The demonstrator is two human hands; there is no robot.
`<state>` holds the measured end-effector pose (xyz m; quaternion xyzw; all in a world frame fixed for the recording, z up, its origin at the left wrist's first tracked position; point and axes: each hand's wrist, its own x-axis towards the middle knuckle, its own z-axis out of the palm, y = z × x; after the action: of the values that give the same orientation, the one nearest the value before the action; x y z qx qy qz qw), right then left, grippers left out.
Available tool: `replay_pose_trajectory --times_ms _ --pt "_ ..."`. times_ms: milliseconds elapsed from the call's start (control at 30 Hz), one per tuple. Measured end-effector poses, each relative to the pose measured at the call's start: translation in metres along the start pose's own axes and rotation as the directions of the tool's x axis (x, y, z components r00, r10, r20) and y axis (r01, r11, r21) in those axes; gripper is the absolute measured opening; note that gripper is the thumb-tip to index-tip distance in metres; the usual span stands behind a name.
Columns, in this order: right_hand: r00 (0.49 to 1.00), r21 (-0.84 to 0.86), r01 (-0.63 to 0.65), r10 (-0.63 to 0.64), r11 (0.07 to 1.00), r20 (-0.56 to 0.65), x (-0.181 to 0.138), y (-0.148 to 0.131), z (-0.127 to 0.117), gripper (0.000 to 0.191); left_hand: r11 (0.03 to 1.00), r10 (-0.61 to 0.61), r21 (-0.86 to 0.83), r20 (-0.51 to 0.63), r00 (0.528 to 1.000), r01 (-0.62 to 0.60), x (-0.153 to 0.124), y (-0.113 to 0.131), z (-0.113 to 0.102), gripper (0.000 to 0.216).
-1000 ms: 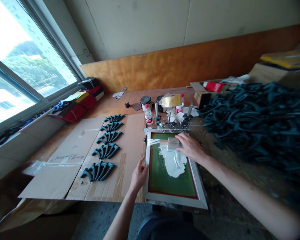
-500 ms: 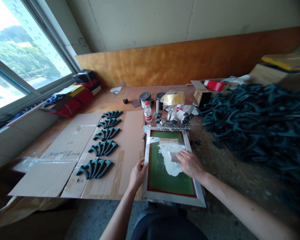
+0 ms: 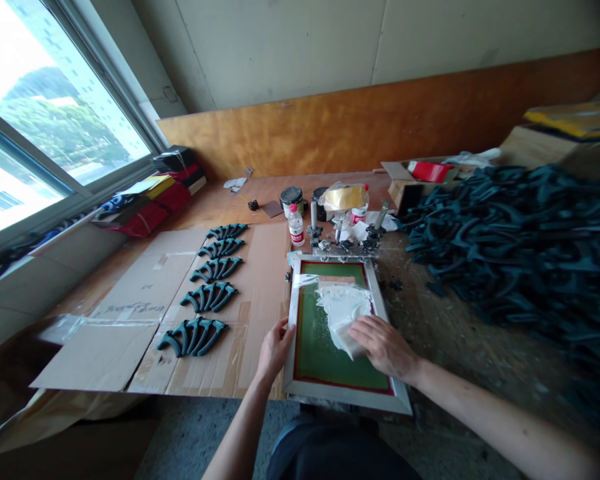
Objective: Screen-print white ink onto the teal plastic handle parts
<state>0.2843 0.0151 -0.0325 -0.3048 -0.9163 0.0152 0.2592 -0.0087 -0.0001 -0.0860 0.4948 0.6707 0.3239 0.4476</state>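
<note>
A screen printing frame point(image 3: 347, 395) with a pale metal border and green mesh lies before me. White ink point(image 3: 341, 305) is spread thickly over the middle of the mesh. My left hand point(image 3: 275, 350) grips the frame's left edge between thumb and fingers. Over the lower right of the ink, my right hand point(image 3: 387, 348) is closed on a small white squeegee point(image 3: 356, 341), which is blurred and partly covered by the fingers. A hinge clamp point(image 3: 347, 253) stands at the frame's far end.
Rows of dark green curved plastic parts point(image 3: 209, 297) lie on flattened cardboard point(image 3: 250, 313) at left. A large heap of similar parts point(image 3: 490, 247) fills the right side. Behind the frame stand a red-labelled bottle point(image 3: 296, 228) and a tin point(image 3: 291, 199).
My right hand has drawn the squeegee toward me across the mesh, and the ink reaches slightly lower. My left hand stays on the frame's edge.
</note>
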Motion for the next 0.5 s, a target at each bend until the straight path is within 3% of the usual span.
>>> replay_pose_trajectory --times_ms 100,200,367,433,500 --pt "0.998 0.064 0.010 -0.014 0.998 0.064 -0.007 0.001 -0.005 0.023 1.000 -0.003 -0.028 -0.016 1.000 0.003 0.002 -0.004 0.002 0.055" --pt "0.989 0.053 -0.108 0.102 0.993 0.103 0.020 0.017 -0.013 0.014 0.995 -0.026 -0.098 -0.023 0.999 0.023 0.001 0.000 0.000 0.059" --pt "0.961 -0.104 -0.277 0.275 0.955 -0.033 0.078 0.064 -0.038 0.053 0.943 -0.046 -0.330 0.023 0.999 0.051 -0.015 0.044 -0.021 0.075" --pt "0.913 -0.098 -0.396 0.380 0.913 -0.151 0.076 0.086 -0.054 0.050 0.914 -0.030 -0.404 -0.001 1.000 0.027 -0.020 0.075 -0.031 0.062" --pt "0.807 -0.043 -0.560 0.533 0.828 -0.254 0.058 0.105 -0.065 0.041 0.878 0.023 -0.476 -0.073 0.997 -0.055 -0.019 0.109 -0.039 0.054"
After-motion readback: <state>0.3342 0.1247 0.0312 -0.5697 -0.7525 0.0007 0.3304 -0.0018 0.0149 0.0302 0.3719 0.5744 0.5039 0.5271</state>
